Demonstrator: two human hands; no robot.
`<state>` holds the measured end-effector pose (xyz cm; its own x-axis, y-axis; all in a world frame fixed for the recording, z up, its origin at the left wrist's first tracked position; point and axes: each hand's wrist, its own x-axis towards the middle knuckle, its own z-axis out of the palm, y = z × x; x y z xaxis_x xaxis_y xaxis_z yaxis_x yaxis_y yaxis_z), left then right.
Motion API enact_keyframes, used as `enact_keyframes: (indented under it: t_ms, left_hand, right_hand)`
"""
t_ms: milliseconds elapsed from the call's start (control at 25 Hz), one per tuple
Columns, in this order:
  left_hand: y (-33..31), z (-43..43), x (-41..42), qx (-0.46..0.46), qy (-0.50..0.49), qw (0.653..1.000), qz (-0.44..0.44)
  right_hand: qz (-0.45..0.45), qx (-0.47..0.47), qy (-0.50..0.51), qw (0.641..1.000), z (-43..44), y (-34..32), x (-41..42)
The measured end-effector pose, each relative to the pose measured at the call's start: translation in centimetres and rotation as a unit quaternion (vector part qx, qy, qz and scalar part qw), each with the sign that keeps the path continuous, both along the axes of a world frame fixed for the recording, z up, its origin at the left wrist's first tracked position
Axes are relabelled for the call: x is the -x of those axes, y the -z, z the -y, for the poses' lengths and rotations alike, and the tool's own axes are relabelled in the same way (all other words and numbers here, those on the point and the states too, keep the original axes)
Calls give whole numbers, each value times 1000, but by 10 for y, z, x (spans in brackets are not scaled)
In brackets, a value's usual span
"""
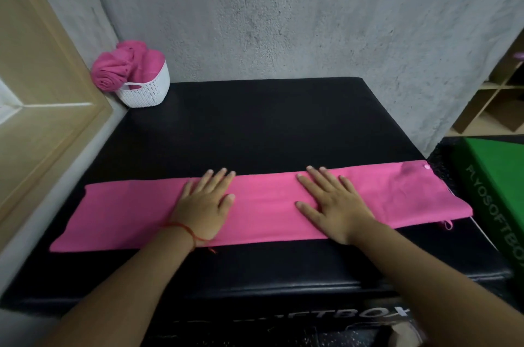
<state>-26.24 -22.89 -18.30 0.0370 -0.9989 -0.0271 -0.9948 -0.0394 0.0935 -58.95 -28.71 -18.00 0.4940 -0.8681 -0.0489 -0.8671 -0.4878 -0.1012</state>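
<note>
L hand [202,205] + R hand [336,205] flat on 1 towel [263,212] | 1 basket [149,91]

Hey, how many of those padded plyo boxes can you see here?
2. The black box lies under the pink towel. The green box sits beside its right edge, partly cut off by the frame. Others may be out of view.

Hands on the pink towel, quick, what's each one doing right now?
Left hand: open, flat on the pink towel.
Right hand: open, flat on it too.
</note>
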Motion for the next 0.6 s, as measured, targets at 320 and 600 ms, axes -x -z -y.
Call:
enact_keyframes:
  t_ms: [320, 600]
  left_hand:
    - [4, -10, -133, -27, -133, 991, 4]
    - [5, -41, -228, -51, -301, 952, -37]
  right_hand:
    - [7, -6, 193, 981, 33, 4, 160]
    - [53, 2, 263, 963, 42, 13, 169]
